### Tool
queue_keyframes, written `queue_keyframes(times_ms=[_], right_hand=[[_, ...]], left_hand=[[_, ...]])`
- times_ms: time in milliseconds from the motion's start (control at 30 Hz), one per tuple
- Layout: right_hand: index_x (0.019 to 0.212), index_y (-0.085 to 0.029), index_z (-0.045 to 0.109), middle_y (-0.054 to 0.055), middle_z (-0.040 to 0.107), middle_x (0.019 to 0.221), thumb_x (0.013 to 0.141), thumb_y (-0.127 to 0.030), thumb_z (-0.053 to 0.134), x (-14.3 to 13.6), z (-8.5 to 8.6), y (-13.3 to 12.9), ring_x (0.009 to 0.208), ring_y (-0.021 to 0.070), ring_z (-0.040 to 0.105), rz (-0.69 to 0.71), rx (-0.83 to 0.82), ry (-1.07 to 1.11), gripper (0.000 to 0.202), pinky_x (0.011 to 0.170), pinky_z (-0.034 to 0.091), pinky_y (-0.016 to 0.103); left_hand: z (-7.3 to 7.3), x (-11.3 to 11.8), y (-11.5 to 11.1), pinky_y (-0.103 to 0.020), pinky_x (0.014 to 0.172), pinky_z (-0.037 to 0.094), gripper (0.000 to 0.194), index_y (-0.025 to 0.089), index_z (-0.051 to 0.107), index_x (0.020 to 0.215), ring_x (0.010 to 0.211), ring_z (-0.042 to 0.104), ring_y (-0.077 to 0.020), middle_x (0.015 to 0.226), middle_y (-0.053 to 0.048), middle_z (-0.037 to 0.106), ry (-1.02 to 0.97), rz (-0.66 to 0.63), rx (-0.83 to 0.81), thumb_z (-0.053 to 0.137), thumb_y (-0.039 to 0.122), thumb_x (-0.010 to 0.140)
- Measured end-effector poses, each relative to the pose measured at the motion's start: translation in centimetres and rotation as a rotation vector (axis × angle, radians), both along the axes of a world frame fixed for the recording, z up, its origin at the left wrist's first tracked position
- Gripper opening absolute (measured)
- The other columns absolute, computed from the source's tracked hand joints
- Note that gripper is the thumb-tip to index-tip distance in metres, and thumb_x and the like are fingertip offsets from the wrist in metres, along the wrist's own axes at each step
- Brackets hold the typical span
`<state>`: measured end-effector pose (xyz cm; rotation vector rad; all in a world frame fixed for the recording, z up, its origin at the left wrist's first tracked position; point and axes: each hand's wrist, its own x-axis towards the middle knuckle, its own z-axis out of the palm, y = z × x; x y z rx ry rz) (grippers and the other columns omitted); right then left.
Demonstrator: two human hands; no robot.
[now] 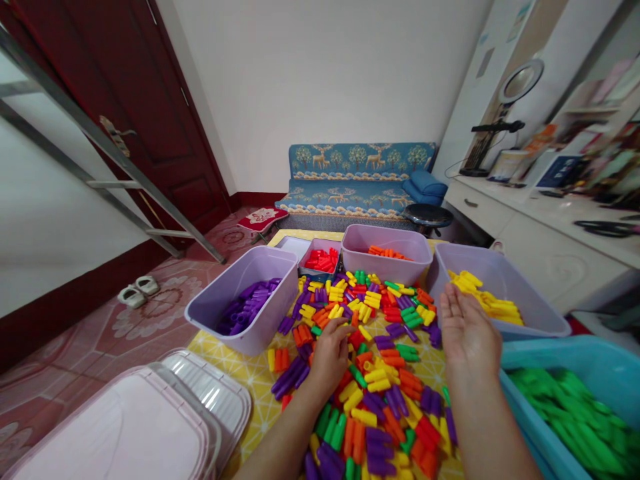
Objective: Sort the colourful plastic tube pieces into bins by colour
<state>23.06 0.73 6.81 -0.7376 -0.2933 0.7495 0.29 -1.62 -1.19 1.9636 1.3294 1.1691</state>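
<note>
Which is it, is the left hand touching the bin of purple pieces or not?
Apart. The head view shows loose pieces lying in the gap between the left hand and the bin.

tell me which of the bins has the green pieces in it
The turquoise bin at the near right, beside the right forearm; it is the only turquoise one, and the lilac bins hold purple, orange or yellow pieces instead.
</note>
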Motion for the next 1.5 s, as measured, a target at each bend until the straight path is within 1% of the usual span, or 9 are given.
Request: queue_keyframes(times_ms=[267,400,500,667,900,1067,1267,1333,1500], right_hand=[[0.104,-0.020,0.062,0.007,0.067,0.108,0.070,-0.035,0.068,-1.7,-1.0,-2.1,0.097,0.0189,0.065,0.083,-0.185,-0.334,0.037,0.087,0.051,0.037],[0.110,-0.020,0.064,0.011,0.067,0.113,0.074,-0.044,0.063,-2.6,-2.8,-5.9,0.107,0.0257,0.061,0.487,-0.375,-0.893,0.042,0.093,0.048,0.041],[0.132,-0.032,0.051,0.007,0.051,0.139,0.064,-0.035,0.072,-3.1,-4.5,-9.7,0.127,0.0299,0.046,0.710,-0.369,-1.432,0.072,0.105,0.037,0.048],[0.139,-0.042,0.039,0.002,0.020,0.155,0.056,-0.033,0.076,-4.5,-7.6,-13.1,0.140,0.0389,0.020,0.692,-0.351,-1.984,0.091,0.107,0.026,0.061],[0.141,-0.035,0.037,0.005,0.020,0.156,0.068,-0.008,0.057,-5.9,-8.6,-7.9,0.142,0.0316,0.016,0.378,-0.360,-2.079,0.081,0.109,0.024,0.056],[0.134,-0.030,0.047,0.009,0.033,0.149,0.072,-0.022,0.062,-6.4,-9.0,-3.9,0.136,0.0302,0.031,0.301,-0.416,-1.967,0.064,0.107,0.030,0.053],[0.123,-0.030,0.058,0.009,0.045,0.138,0.079,-0.035,0.061,-6.4,-9.4,-3.4,0.130,0.0280,0.039,0.215,-0.431,-1.932,0.045,0.104,0.034,0.048],[0.120,-0.031,0.060,0.010,0.046,0.136,0.080,-0.038,0.061,-6.4,-9.2,-3.6,0.128,0.0281,0.041,0.210,-0.439,-1.946,0.040,0.103,0.035,0.048],[0.125,-0.031,0.056,0.009,0.044,0.139,0.078,-0.027,0.060,-6.8,-8.8,-4.1,0.127,0.0276,0.042,0.209,-0.446,-1.962,0.048,0.102,0.035,0.046]], left_hand=[[0.1,0.0,-0.2,-0.037,0.093,0.049,0.031,0.018,0.069,0.100,0.108,0.059,-0.0214,0.118,-0.012,0.061,-0.010,0.003,0.001,0.043,0.007,0.086],[0.3,0.0,-0.3,-0.036,0.093,0.048,0.030,0.018,0.069,0.099,0.109,0.059,-0.0216,0.118,-0.012,0.061,-0.017,0.003,-0.002,0.044,0.007,0.086],[0.3,0.0,-0.3,-0.036,0.094,0.048,0.030,0.019,0.069,0.100,0.109,0.059,-0.0211,0.116,-0.011,0.061,-0.025,0.004,-0.005,0.045,0.007,0.086],[0.4,0.0,-0.2,-0.036,0.094,0.048,0.027,0.018,0.068,0.100,0.106,0.059,-0.0204,0.113,-0.011,0.062,-0.072,0.011,0.001,0.049,0.008,0.084],[0.5,-0.1,-0.5,-0.035,0.094,0.048,0.028,0.019,0.068,0.100,0.107,0.059,-0.0192,0.112,-0.009,0.063,-0.117,-0.002,0.051,0.048,0.008,0.084],[0.7,-0.1,-0.9,-0.040,0.096,0.046,0.030,0.021,0.066,0.105,0.111,0.056,-0.0207,0.116,-0.010,0.060,-0.034,0.034,0.134,0.045,0.010,0.087],[0.6,-0.2,-0.9,-0.061,0.108,0.024,0.046,0.021,0.053,0.126,0.135,0.028,-0.0365,0.143,-0.015,0.037,0.285,0.373,0.178,0.054,0.015,0.081],[0.5,-0.3,-0.7,-0.064,0.105,0.024,0.050,0.016,0.050,0.129,0.133,0.030,-0.0407,0.141,-0.019,0.038,0.341,0.440,0.125,0.057,0.021,0.080],[1.0,-0.3,-0.2,-0.052,0.103,0.036,0.047,0.019,0.053,0.126,0.121,0.044,-0.0318,0.125,-0.015,0.054,0.359,0.174,0.101,0.058,0.024,0.080]])
